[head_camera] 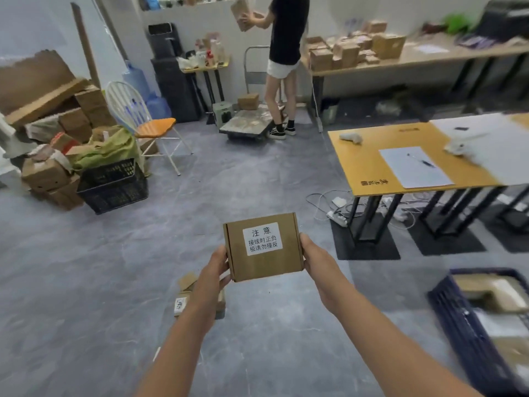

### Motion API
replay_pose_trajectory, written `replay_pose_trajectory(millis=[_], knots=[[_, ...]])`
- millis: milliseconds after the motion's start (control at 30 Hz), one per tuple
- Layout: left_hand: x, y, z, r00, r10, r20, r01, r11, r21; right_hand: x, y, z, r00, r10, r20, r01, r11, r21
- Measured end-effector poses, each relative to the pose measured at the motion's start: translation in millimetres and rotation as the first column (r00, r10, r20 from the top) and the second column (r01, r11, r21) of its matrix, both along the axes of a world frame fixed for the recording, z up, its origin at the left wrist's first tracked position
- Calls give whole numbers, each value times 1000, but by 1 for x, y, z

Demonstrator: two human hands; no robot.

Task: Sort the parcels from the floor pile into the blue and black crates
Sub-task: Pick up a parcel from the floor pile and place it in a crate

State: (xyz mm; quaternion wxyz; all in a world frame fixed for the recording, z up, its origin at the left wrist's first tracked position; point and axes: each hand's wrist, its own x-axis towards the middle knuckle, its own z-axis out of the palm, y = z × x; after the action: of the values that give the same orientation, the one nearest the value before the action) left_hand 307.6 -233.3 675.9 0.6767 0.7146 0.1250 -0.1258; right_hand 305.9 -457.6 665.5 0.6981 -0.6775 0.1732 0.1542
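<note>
I hold a small brown cardboard parcel with a white label in front of me, above the grey floor. My left hand grips its left edge and my right hand grips its right edge. Below my left forearm a few small parcels lie on the floor, partly hidden. A blue crate with parcels inside stands at the lower right. A black crate stands at the left beside a heap of cardboard boxes.
A yellow table with paper and a pen stands at the right, cables and a power strip under it. A white chair is at the left. Another person handles boxes near a far table loaded with parcels.
</note>
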Motion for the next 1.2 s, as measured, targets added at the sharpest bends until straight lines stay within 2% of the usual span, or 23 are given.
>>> replay_pose_trajectory(millis=[267, 467, 833, 1200], knots=[[31, -176, -6, 961, -278, 16, 277, 961, 9, -30, -171, -19, 966, -258, 32, 256, 965, 64], [40, -299, -14, 872, -489, -25, 490, 871, 34, -72, -275, -33, 877, -481, -22, 481, 874, 62], [80, -465, -38, 618, -776, -125, 786, 614, 68, -102, -375, -61, 596, -796, -105, 803, 588, 98], [138, -598, -59, 302, -931, -204, 953, 299, 48, -80, -432, -95, 277, -939, -201, 958, 255, 129]])
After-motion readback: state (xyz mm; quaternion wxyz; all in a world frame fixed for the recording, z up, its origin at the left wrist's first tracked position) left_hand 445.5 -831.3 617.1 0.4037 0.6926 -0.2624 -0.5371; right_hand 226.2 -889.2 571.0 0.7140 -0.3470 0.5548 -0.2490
